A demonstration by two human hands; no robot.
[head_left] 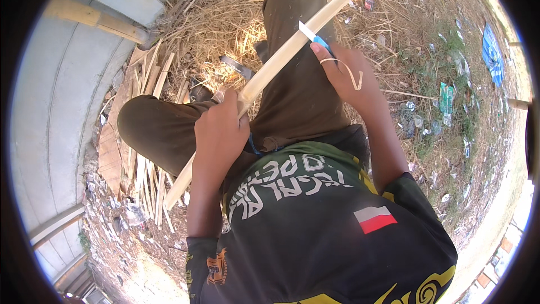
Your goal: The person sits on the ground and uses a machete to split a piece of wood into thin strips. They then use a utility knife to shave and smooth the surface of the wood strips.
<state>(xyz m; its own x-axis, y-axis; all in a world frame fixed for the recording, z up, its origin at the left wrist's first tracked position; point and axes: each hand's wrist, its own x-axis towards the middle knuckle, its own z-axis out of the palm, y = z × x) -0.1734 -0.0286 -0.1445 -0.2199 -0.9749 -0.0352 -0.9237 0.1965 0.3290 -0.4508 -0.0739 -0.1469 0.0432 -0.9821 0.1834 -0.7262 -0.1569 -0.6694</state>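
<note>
One bamboo strip (275, 66): it lay slantwise over the lap (304, 98), long axis running from lower left to beyond the right knee (295, 0).
Left hand (219, 135): nearer the lower end, closed around the strip.
Right hand (350, 76): farther up, gripping the knife (316, 39), whose blade crossed the strip.
Straw (208, 22): beyond the legs.
</note>
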